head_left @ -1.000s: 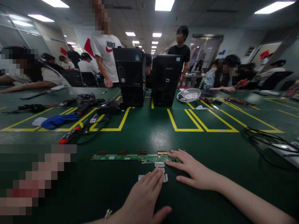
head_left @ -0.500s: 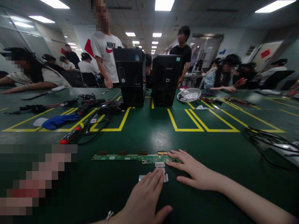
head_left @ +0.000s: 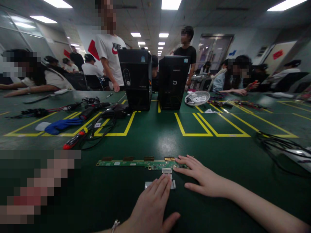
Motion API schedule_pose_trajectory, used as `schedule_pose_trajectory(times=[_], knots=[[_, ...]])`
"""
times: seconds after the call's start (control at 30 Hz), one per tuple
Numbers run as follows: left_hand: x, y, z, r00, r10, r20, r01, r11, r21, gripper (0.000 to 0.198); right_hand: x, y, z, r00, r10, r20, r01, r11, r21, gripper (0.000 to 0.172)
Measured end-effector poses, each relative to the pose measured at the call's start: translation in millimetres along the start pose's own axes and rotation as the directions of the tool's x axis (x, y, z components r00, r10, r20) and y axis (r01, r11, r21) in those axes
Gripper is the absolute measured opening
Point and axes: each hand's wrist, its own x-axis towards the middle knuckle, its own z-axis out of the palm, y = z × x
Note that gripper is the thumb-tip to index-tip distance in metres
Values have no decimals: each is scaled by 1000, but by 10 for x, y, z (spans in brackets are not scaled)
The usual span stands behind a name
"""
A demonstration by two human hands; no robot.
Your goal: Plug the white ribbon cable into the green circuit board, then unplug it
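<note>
A long, narrow green circuit board lies on the green table, with copper-coloured tabs along its far edge. My right hand rests flat over the board's right end, fingers spread. Below the board's middle-right part is a flat whitish cable piece with a connector near the board's edge. My left hand lies palm down on this cable piece, its fingers stretched out side by side and its thumb apart. The fingers hide part of the cable. Neither hand is wrapped round anything.
Two black computer towers stand beyond. At the left lie a blue glove, a red-black screwdriver and cables. A white basket sits behind right; black cables lie at the right. People sit and stand around.
Both hands hold nearly the same pose over the board and the cable piece. The standing person in black behind the towers has shifted slightly to the left.
</note>
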Motion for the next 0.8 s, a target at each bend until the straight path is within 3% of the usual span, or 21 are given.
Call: schedule_pose_trajectory(times=[0.4,0.8], knots=[[6,5,11,1000,-2,4,2,1000,18,72,3,-18,-28,1000,7,3,-7,1000,19,54],[-7,-21,-131,999,-18,34,19,999,-45,74,-8,-4,-11,1000,-8,-4,8,1000,11,54]])
